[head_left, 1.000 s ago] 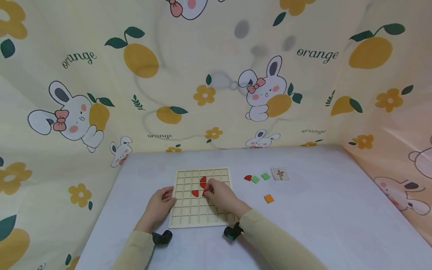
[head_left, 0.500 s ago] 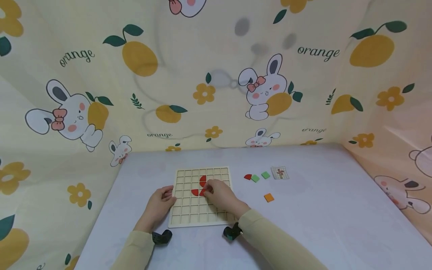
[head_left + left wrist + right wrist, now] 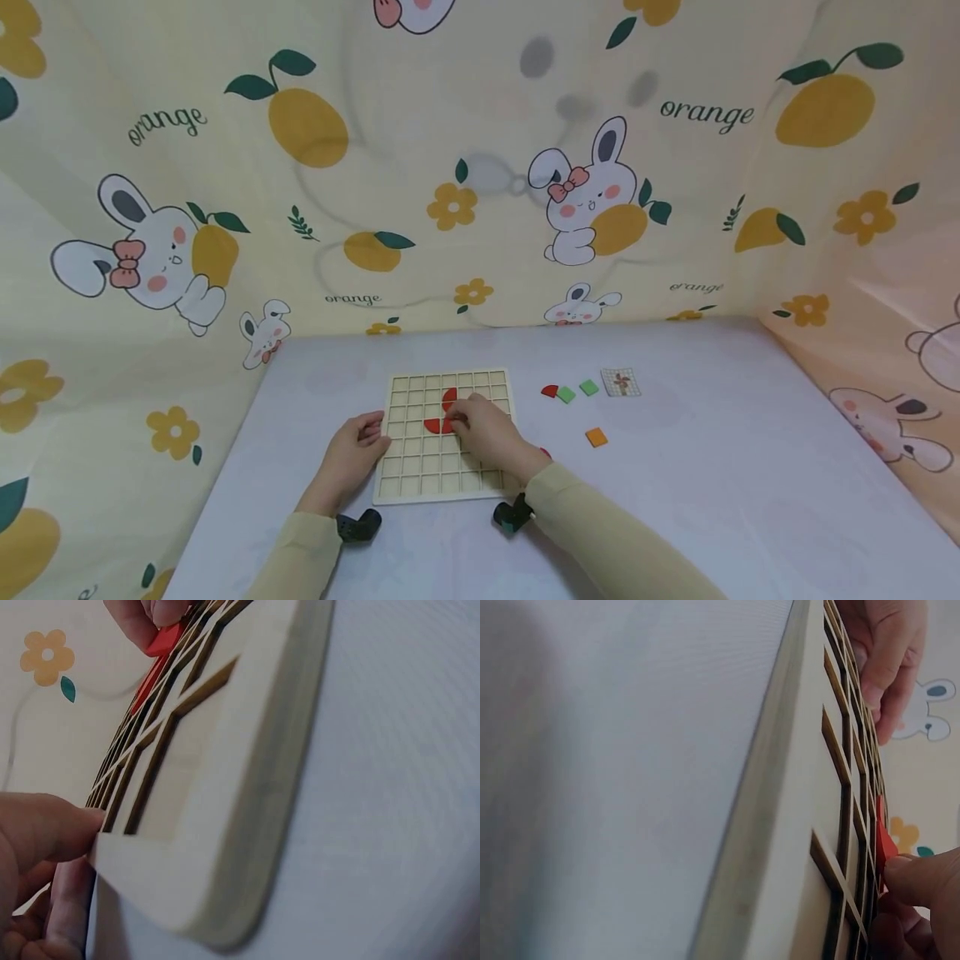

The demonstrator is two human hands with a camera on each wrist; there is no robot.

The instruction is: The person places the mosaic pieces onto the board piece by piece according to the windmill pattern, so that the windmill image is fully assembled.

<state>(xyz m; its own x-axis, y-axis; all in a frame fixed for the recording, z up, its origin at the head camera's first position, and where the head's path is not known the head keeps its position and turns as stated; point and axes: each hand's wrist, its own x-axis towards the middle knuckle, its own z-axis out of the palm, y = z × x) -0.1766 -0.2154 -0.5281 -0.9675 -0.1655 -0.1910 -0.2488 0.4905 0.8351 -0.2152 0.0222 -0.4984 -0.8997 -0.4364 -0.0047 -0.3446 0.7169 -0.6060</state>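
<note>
A square wooden grid board (image 3: 412,492) lies on the table. My left hand (image 3: 350,457) holds its left edge, with the thumb (image 3: 71,829) on the rim and curled fingers beside it. Over the middle cells, my right hand (image 3: 491,435) pinches a red quarter-circle tile (image 3: 886,846) between thumb and fingers. In the left wrist view that red tile (image 3: 165,640) is tilted against the grid. Another red quarter-circle tile (image 3: 432,426) lies just left of it, and more red (image 3: 450,398) sits in cells above. My right hand hides part of the board.
Right of the board lie a red tile (image 3: 550,391), two green square tiles (image 3: 566,395) (image 3: 588,387), an orange square tile (image 3: 596,437) and a pattern card (image 3: 621,382). A bit of red (image 3: 544,452) shows by my right wrist. A printed cloth stands behind.
My right hand has shifted the red tile slightly left, close against the one beside it. A bit of red now shows by my right wrist. The left hand keeps its place.
</note>
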